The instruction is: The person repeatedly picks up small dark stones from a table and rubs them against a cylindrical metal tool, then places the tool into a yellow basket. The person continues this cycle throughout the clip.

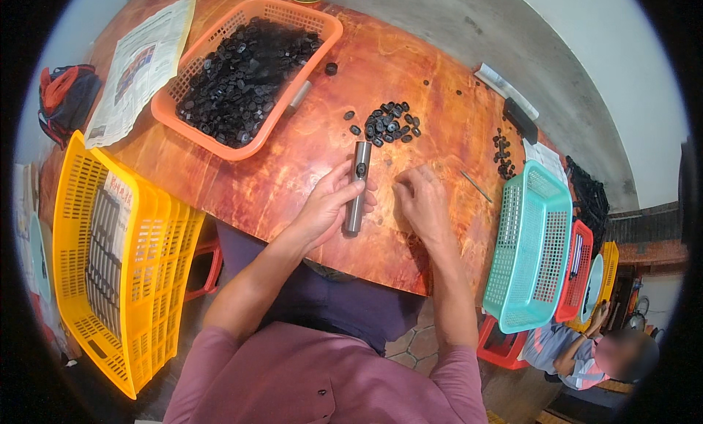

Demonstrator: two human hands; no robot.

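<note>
My left hand (328, 202) is wrapped round a grey metal tube (354, 217), held upright over the front part of the table. A small black oval piece (361, 170) sits on the tube's upper part, with my left thumb just below it. To the right, my right hand (427, 204) is apart from the tube, low over the tabletop. Its fingers are curled inward, and what they hold, if anything, is hidden. Beyond the tube lies a loose pile of black oval pieces (388, 124) with holes in them.
An orange basket (212, 149) full of black pieces stands at the far left beside a newspaper (139, 72). A yellow crate (139, 277) is at the left, a turquoise basket (523, 307) at the right. A thin rod (477, 187) lies right of my hand. Another person (586, 358) sits at lower right.
</note>
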